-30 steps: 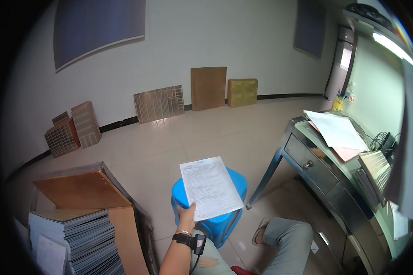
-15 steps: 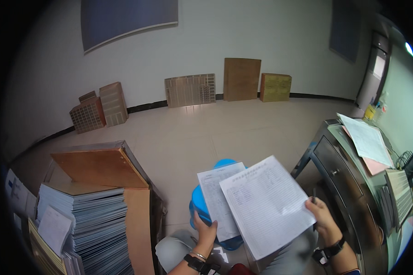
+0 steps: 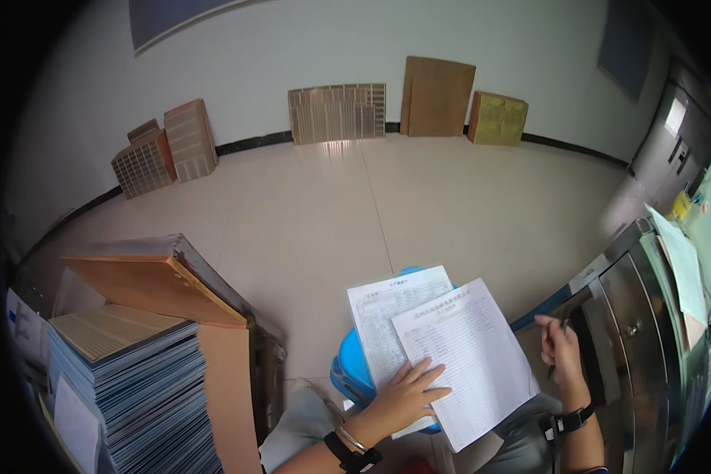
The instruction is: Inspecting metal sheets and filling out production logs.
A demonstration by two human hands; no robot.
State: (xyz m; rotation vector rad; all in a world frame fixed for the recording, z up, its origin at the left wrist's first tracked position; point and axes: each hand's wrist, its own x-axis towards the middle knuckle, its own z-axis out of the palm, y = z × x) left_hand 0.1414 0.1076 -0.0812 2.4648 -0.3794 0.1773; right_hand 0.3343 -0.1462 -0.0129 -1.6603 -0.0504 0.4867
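A ruled form (image 3: pixel 482 367) overlaps a printed form (image 3: pixel 379 320) atop the blue plastic stool (image 3: pixel 353 360). Across the 2 rests the left hand (image 3: pixel 403 396), fingers apart, over the stool's near part; right of the stool, the right hand (image 3: pixel 562 351) is clamped on a dark pen (image 3: pixel 565 323).

Shows matt paper in the ruled sheet (image 3: pixel 475 359), smooth plastic on the stool (image 3: pixel 355 359), gloss across the floor (image 3: pixel 450 209). Metal, perhaps, on the shadowed drawer front (image 3: pixel 620 296).
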